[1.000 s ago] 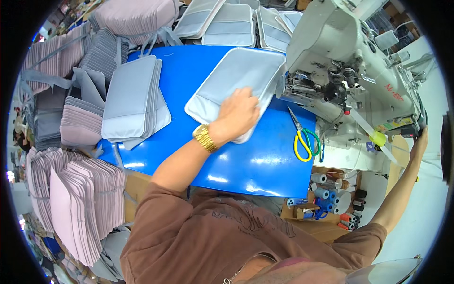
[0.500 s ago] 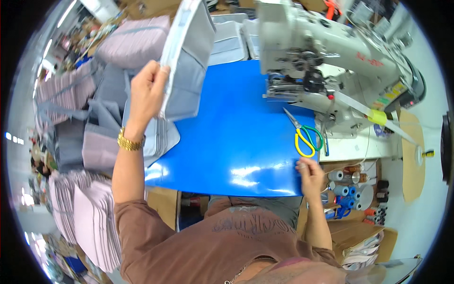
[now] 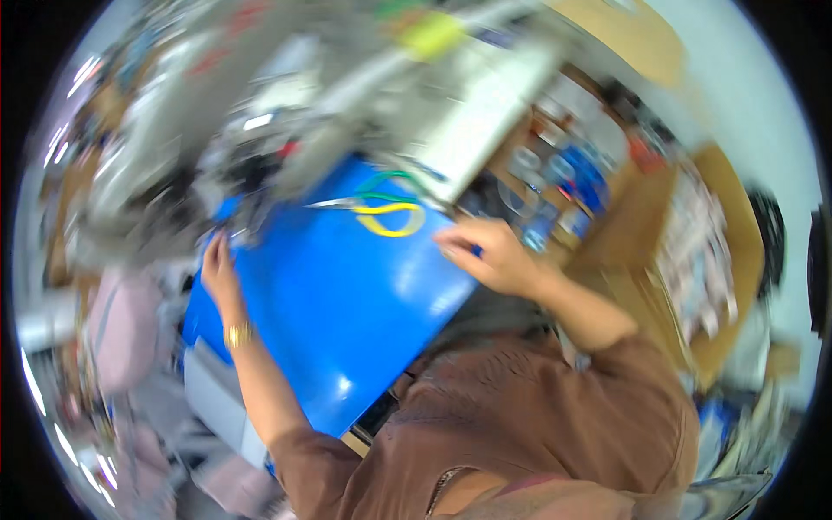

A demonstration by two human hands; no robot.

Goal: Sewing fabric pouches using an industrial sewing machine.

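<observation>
Scissors (image 3: 364, 207) with yellow and green handles are seen lying on the blue table (image 3: 312, 295), close to the right edge where the white machine bed (image 3: 494, 100) begins; the blades are directed toward the sewing machine (image 3: 173, 130) at the far edge. Neither hand is seen to be touching them. The step in hand is judged to be a reach by both hands at opposite sides of the table, though its exact action is obscured by blur. Care near the machine head would be called for in a move of the left hand (image 3: 221, 269), and a clear view of the fingertips in a move of the right hand (image 3: 492, 251).

The left arm is extended along the table's left part, with a gold-coloured wristband (image 3: 237, 335) worn at the wrist; its fingers are drawn close together and pointed at the machine by the far edge, but whether anything is pinched cannot be told. The right elbow is bent outward, the forearm is angled inward, and the hand is placed at the near right corner, just beside the scissors' handles. Its fingers appear loosely curled; whether something is gripped cannot be told.
</observation>
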